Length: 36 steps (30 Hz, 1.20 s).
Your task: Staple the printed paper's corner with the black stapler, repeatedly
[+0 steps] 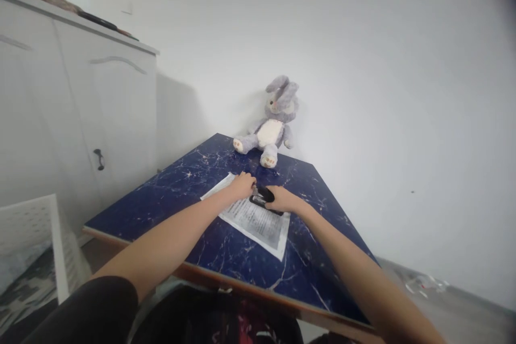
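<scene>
Head view shows both hands meeting over a printed sheet that lies on the blue, marble-patterned tabletop, where a black tool, apparently a stapler, sits above the paper near its far right part. The right hand is curled around the right side of the stapler, holding it. The left hand is at the other end, its fingers bent in close to the tool; a small greyish bit shows by its fingertips, but I cannot tell whether it is pinched there or is part of the stapler, nor how tightly those fingers are drawn together. A plush rabbit sits against the wall at the far edge of the tabletop, well apart from both hands.

The step in hand looks to be handling the front end of the stapler, with the right hand steadying and the left doing the finer work. By my judgement, the next move calls for a firm right-hand hold and careful left fingertips, kept clear of any moving parts, with the sheet left flat underneath
</scene>
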### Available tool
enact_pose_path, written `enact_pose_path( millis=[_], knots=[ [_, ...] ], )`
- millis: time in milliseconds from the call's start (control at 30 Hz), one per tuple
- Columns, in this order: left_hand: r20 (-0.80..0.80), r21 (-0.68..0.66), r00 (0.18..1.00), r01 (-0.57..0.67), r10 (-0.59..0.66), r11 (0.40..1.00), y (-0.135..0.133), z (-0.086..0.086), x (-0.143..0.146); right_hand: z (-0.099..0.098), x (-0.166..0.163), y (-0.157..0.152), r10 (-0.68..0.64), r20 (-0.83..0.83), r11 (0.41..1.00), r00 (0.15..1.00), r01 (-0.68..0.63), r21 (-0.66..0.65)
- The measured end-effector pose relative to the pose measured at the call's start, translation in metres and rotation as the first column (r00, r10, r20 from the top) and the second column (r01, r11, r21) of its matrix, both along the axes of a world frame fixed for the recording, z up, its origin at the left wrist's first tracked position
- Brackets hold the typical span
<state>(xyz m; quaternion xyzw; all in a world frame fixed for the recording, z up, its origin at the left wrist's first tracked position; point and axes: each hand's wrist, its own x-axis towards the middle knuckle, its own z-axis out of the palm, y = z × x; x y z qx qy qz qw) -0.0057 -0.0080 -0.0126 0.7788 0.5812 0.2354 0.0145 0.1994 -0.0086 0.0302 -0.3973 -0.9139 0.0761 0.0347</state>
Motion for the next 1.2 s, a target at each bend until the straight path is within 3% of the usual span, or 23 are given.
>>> enact_pose_path(
  millis=[167,300,367,467,567,667,933,1200],
  knots=[
    [-0.106,-0.024,0.982,0.157,-0.159,0.987,-0.007,0.002,0.007,-0.008,0.015,-0.024,0.047,-0.182,0.998,0.982,-0.055,-0.042],
    [-0.217,-0.052,0.960,0.171,-0.178,0.984,-0.015,0.013,0.007,-0.009,0.028,-0.020,0.106,-0.286,0.993,0.952,-0.088,0.076],
    [-0.259,-0.063,0.949,0.167,-0.178,0.984,-0.017,0.017,0.007,-0.006,0.040,-0.012,0.050,-0.375,0.993,0.926,-0.007,0.115],
    [-0.262,-0.062,0.952,0.147,-0.159,0.987,-0.014,0.019,0.007,0.002,0.062,0.001,-0.154,-0.502,0.960,0.851,0.250,0.129],
    [-0.211,-0.059,0.969,0.117,-0.127,0.991,-0.005,0.019,0.005,0.009,0.082,0.010,-0.352,-0.475,0.873,0.807,0.466,0.146],
    [-0.153,-0.054,0.986,0.064,-0.072,0.996,0.002,0.017,0.000,0.006,0.092,0.015,-0.459,-0.428,0.825,0.779,0.552,0.121],
    [-0.088,-0.025,0.982,-0.170,0.167,0.985,0.006,0.021,-0.010,-0.010,0.085,0.014,-0.473,-0.308,0.852,0.825,0.518,0.080],
    [-0.087,-0.034,0.974,-0.214,0.210,0.976,0.007,0.021,-0.011,-0.005,0.086,0.011,-0.337,-0.276,0.922,0.900,0.375,0.098]
  ],
)
